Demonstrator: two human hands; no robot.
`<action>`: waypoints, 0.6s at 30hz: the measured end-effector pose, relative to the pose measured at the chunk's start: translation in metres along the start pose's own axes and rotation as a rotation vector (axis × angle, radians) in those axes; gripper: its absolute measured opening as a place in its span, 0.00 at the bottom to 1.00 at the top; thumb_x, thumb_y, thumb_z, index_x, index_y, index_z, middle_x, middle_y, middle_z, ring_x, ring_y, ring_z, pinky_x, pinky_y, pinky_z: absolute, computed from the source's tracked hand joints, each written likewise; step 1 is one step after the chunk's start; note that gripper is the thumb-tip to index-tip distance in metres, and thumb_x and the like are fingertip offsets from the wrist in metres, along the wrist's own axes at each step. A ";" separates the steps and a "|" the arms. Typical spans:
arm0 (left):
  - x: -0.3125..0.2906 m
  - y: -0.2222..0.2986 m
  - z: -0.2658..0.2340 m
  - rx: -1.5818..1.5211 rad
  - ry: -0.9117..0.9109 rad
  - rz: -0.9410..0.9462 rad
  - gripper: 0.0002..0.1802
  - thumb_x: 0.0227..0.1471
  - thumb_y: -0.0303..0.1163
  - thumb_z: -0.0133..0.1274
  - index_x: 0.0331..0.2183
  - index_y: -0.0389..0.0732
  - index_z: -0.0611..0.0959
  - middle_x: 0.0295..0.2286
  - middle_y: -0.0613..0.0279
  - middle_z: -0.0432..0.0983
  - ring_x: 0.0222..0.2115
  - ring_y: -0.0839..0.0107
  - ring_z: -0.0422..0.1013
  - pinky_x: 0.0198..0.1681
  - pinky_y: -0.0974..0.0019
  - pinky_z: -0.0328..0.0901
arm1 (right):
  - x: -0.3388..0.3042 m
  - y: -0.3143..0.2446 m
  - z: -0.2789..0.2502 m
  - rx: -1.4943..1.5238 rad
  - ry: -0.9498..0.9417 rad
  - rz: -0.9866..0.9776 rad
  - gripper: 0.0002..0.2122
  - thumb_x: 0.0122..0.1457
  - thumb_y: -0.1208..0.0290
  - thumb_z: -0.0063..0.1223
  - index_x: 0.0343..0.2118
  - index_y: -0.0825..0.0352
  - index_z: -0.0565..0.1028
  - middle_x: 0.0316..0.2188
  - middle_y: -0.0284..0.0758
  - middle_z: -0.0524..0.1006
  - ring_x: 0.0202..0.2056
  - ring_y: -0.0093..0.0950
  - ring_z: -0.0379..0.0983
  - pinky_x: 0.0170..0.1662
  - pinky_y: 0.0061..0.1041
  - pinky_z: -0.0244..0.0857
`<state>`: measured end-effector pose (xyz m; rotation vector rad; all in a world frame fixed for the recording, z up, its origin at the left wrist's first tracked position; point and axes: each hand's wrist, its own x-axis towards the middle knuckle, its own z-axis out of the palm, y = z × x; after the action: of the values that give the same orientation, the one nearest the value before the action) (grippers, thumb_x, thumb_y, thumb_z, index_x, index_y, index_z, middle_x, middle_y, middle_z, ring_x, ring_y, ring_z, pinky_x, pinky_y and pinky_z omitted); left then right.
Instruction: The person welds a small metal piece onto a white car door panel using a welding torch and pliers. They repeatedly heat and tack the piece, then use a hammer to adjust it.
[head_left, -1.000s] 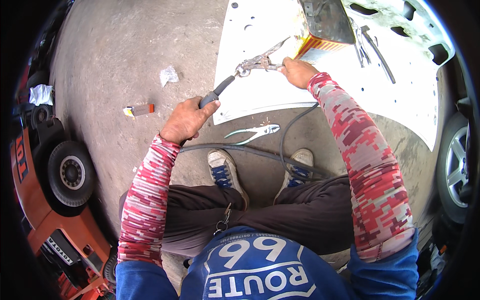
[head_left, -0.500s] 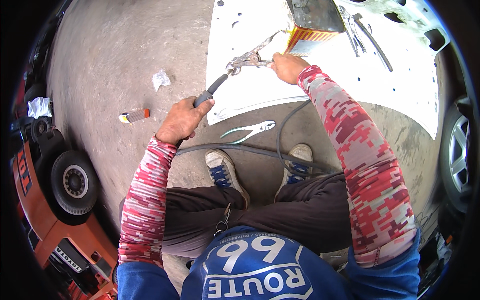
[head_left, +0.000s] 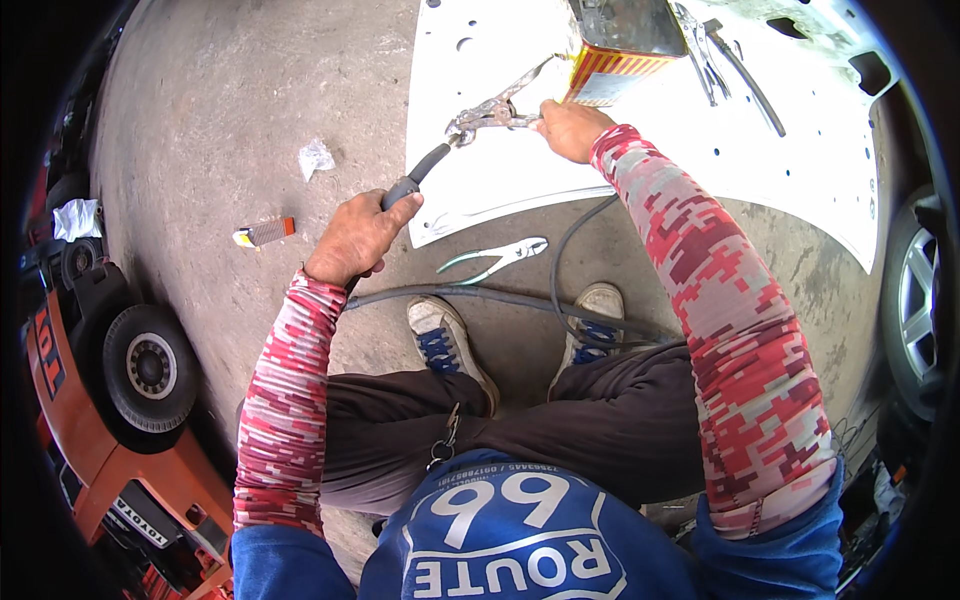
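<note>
My left hand (head_left: 357, 236) is closed around the dark handle of a welding torch (head_left: 402, 190), its neck pointing up and right. A pair of rusty pliers (head_left: 497, 113) has its jaws at the torch's tip, over the edge of a white car panel (head_left: 560, 165). My right hand (head_left: 574, 131) grips the end of the lower plier handle; the upper handle stands spread away from it, toward a striped red and yellow tin (head_left: 621, 75). Whether the jaws pinch the tip tightly I cannot tell. A black cable (head_left: 480, 293) runs across the floor near my shoes.
Pliers with pale green handles (head_left: 497, 260) lie on the concrete floor. Locking pliers (head_left: 703, 55) and a dark bar (head_left: 750, 85) rest on the panel. Left are a small orange box (head_left: 268, 231), crumpled plastic (head_left: 316, 158) and a tyre (head_left: 150, 368) against an orange vehicle part; a wheel (head_left: 915, 300) stands right.
The whole view has shifted slightly. Both hands keep their grips, with the pliers still at the torch's tip.
</note>
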<state>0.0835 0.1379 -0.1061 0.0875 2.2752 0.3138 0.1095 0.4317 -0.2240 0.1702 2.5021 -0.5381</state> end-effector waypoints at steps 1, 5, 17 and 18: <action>0.001 -0.001 0.000 0.000 0.000 0.003 0.39 0.64 0.63 0.46 0.32 0.29 0.81 0.13 0.65 0.70 0.11 0.73 0.72 0.11 0.69 0.67 | 0.000 0.000 0.000 -0.002 -0.003 0.001 0.21 0.73 0.56 0.41 0.53 0.71 0.74 0.50 0.50 0.80 0.54 0.47 0.77 0.57 0.45 0.69; 0.002 -0.003 0.001 0.011 0.005 0.014 0.40 0.64 0.63 0.46 0.31 0.29 0.81 0.13 0.65 0.70 0.11 0.73 0.72 0.11 0.69 0.68 | 0.000 -0.001 -0.001 -0.007 -0.010 0.007 0.21 0.73 0.56 0.41 0.54 0.70 0.73 0.50 0.50 0.80 0.54 0.47 0.77 0.57 0.44 0.69; 0.001 0.000 -0.001 0.009 -0.002 0.000 0.39 0.64 0.62 0.46 0.31 0.28 0.81 0.13 0.66 0.70 0.10 0.75 0.71 0.11 0.71 0.66 | 0.002 0.001 0.002 -0.003 -0.004 0.010 0.22 0.73 0.55 0.41 0.55 0.70 0.73 0.52 0.50 0.79 0.55 0.47 0.76 0.58 0.45 0.68; 0.000 0.000 -0.001 0.007 -0.001 0.005 0.39 0.64 0.62 0.46 0.32 0.28 0.81 0.13 0.66 0.69 0.10 0.76 0.70 0.10 0.71 0.66 | 0.002 0.001 0.002 -0.002 -0.007 0.005 0.21 0.73 0.55 0.40 0.53 0.71 0.72 0.51 0.51 0.79 0.54 0.48 0.76 0.58 0.46 0.68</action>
<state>0.0827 0.1376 -0.1061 0.0971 2.2754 0.3084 0.1090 0.4322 -0.2269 0.1731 2.4944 -0.5330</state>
